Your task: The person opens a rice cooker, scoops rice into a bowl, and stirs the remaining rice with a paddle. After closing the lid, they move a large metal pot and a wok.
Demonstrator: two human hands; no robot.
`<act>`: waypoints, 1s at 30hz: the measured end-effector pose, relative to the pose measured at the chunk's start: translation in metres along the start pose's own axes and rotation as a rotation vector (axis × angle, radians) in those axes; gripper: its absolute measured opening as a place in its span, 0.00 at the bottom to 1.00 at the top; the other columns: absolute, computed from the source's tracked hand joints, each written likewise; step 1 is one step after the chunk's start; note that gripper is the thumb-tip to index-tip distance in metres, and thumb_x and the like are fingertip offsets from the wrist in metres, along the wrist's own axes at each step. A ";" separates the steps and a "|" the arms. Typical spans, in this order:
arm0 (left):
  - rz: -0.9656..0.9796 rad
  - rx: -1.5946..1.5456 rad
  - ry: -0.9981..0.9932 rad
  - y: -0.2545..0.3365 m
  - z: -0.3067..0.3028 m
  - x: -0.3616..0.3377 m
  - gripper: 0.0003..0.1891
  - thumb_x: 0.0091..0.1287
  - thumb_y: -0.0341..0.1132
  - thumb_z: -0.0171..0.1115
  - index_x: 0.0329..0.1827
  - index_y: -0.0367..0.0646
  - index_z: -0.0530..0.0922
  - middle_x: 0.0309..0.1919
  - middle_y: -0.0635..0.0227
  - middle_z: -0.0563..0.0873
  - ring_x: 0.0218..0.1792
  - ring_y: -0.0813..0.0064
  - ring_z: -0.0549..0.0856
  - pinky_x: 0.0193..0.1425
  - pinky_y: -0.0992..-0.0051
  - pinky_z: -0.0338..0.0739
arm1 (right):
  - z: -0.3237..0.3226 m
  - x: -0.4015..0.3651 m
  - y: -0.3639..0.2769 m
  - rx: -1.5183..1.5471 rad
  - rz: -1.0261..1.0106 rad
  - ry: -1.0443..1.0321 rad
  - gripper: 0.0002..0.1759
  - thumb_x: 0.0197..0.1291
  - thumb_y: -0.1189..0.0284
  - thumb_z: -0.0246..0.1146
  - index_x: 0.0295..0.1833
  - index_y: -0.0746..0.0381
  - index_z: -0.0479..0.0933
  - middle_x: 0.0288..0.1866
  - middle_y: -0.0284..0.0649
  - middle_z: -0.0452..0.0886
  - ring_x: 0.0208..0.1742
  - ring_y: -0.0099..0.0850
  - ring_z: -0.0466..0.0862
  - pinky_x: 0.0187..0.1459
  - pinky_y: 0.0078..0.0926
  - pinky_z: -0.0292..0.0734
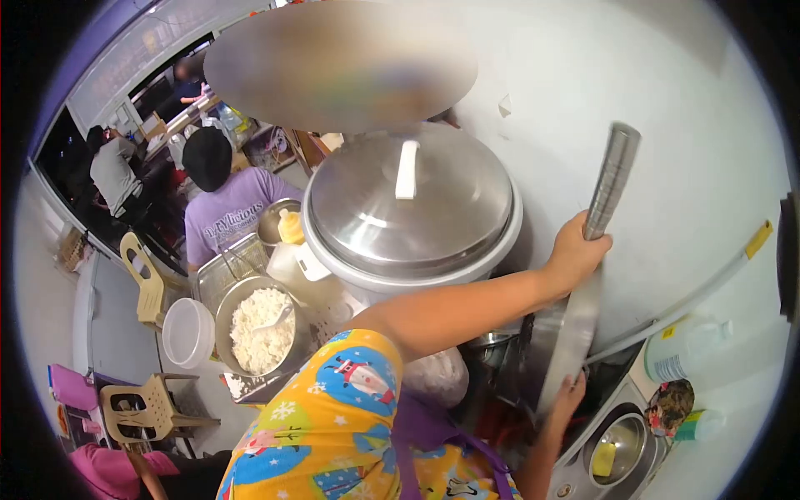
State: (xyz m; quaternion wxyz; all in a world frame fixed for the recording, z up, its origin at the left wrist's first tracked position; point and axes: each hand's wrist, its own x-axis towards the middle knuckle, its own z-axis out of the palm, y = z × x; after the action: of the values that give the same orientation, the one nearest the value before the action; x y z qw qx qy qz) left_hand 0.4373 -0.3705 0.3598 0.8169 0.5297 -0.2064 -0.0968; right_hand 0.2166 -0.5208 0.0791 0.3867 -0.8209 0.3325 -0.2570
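My left hand [577, 254] is closed round the lower part of a long, ribbed metal handle. This handle belongs to a large metal pan [577, 337], which is tilted up nearly on edge. My right hand [568, 398] is lower down, its fingers at the pan's bottom rim; part of the hand is hidden by the pan. Past the pan's left side is a dark stove area [483, 367] with a metal pot [493, 337] partly in view. What is inside the pan cannot be seen.
A big lidded rice cooker [408, 225] stands ahead. To its left, a pot of cooked rice [262, 333] holds a white scoop. A sink [617, 450] with a yellow sponge and a plastic jug [679, 350] are at right. A person in a purple shirt [229, 200] sits beyond.
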 end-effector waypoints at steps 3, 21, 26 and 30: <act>0.056 -0.133 -0.067 0.051 0.000 -0.004 0.10 0.61 0.33 0.64 0.29 0.46 0.69 0.23 0.77 0.71 0.27 0.84 0.68 0.34 0.79 0.64 | -0.040 0.004 -0.043 0.550 0.385 0.208 0.31 0.67 0.58 0.56 0.66 0.70 0.66 0.65 0.50 0.71 0.68 0.42 0.68 0.69 0.36 0.57; 0.630 -0.434 0.100 0.260 -0.129 -0.080 0.13 0.60 0.34 0.62 0.22 0.47 0.66 0.21 0.72 0.71 0.29 0.75 0.74 0.45 0.69 0.73 | -0.044 0.094 -0.198 1.136 -0.016 -0.537 0.19 0.69 0.67 0.50 0.55 0.69 0.73 0.49 0.45 0.80 0.45 0.34 0.82 0.45 0.31 0.79; 0.862 -0.473 0.304 0.323 -0.181 -0.171 0.15 0.61 0.36 0.62 0.20 0.46 0.67 0.20 0.70 0.71 0.30 0.73 0.74 0.43 0.71 0.74 | -0.016 0.048 -0.351 0.940 -0.354 -0.388 0.17 0.68 0.70 0.49 0.53 0.70 0.74 0.46 0.43 0.79 0.42 0.33 0.80 0.42 0.29 0.78; 1.011 -0.395 0.211 0.351 -0.210 -0.252 0.16 0.69 0.36 0.53 0.20 0.46 0.70 0.18 0.72 0.74 0.31 0.72 0.77 0.56 0.64 0.72 | 0.006 0.006 -0.423 1.046 -0.203 -0.566 0.19 0.68 0.66 0.50 0.56 0.70 0.74 0.49 0.44 0.79 0.44 0.35 0.81 0.45 0.30 0.78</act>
State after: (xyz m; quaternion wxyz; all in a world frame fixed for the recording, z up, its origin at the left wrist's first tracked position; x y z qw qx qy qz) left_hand 0.2825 0.0451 0.5448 0.8617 0.2083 -0.3299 0.3244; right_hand 0.3711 -0.3194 0.4175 0.7862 -0.5859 -0.0338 -0.1937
